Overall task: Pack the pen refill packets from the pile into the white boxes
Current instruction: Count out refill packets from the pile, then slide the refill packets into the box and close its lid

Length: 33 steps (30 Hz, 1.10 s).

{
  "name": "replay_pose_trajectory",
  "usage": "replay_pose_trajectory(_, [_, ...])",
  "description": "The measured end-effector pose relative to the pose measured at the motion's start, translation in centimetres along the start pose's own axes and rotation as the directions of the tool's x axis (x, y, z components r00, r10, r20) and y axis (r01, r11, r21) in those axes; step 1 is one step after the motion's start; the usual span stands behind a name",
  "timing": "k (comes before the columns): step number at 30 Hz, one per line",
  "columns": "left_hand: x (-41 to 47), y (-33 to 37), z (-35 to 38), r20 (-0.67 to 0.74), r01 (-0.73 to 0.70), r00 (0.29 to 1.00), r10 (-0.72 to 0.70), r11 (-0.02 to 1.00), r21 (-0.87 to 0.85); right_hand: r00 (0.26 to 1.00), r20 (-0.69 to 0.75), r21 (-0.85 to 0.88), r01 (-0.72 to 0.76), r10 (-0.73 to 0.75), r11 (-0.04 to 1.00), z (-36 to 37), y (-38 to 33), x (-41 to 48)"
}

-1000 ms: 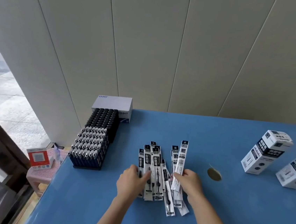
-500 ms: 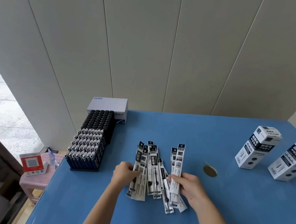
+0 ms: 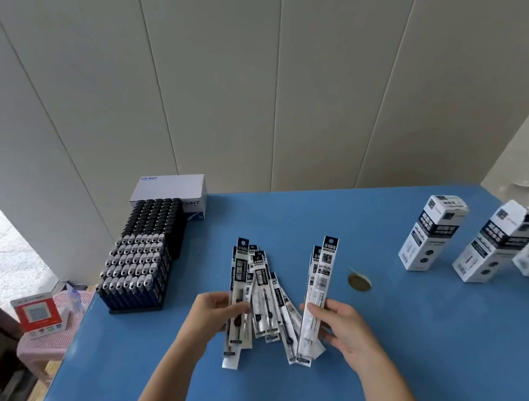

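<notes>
On the blue bench (image 3: 404,345) lies a pile of pen refill packets (image 3: 267,302), long narrow sleeves with black headers and white lower parts, spread like a fan near the front middle. The print on them is Chinese and too small to read.

The left hand (image 3: 212,312) is closed around one packet (image 3: 237,298) at the left side of the pile, with the thumb over its front; large white characters stand on its black label. The right hand (image 3: 342,327) grips a few packets (image 3: 317,300) at the right side of the pile, thumb in front and fingers behind, and their tops point away from the person.

The white boxes (image 3: 429,237) stand upright at the far right of the bench, well apart from the pile. They carry black bands with white writing that I cannot read; the second box (image 3: 493,247) shows an open top flap.

At the left edge of the bench stands a dark tray of pens (image 3: 139,262), packed in rows, black caps behind and grey-white ones in front. Behind it, touching the wall, is a white carton (image 3: 173,186) with the blue word "CHNT" on its top and side. A small brown round spot (image 3: 359,281) is on the bench between the pile and the boxes. Below the bench at left sits a red and white package (image 3: 39,313) on pink cloth.
</notes>
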State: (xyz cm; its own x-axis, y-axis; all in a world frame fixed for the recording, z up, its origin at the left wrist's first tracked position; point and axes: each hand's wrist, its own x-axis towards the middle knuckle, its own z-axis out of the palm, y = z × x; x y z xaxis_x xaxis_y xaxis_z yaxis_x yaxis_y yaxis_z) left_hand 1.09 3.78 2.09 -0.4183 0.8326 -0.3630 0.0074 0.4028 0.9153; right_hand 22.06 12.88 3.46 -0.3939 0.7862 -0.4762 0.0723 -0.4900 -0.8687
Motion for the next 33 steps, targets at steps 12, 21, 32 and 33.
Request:
replay_pose_trajectory(12, [-2.3, 4.9, 15.5, 0.157, -0.155, 0.976, 0.15, 0.988, 0.021, 0.974, -0.104, -0.258, 0.167, -0.199, 0.952, -13.6, -2.0, -5.3])
replay_pose_trajectory(21, [-5.1, 6.4, 30.9, 0.231, -0.161, 0.962, 0.147, 0.986, 0.045, 0.945, -0.191, -0.519, 0.131, -0.265, 0.844, -29.0, -4.0, -9.1])
replay_pose_trajectory(32, [-4.7, 15.1, 37.7, 0.149, -0.422, 0.899, 0.413, 0.906, 0.036, 0.761, -0.169, -0.627, 0.407, -0.626, 0.664, -36.0, -13.9, -8.2])
replay_pose_trajectory(33, [-4.2, 16.1, 37.9, 0.149, -0.444, 0.888, 0.436, 0.895, 0.031, 0.732, -0.166, -0.627, 0.438, -0.66, 0.644, -36.0, -14.9, -7.7])
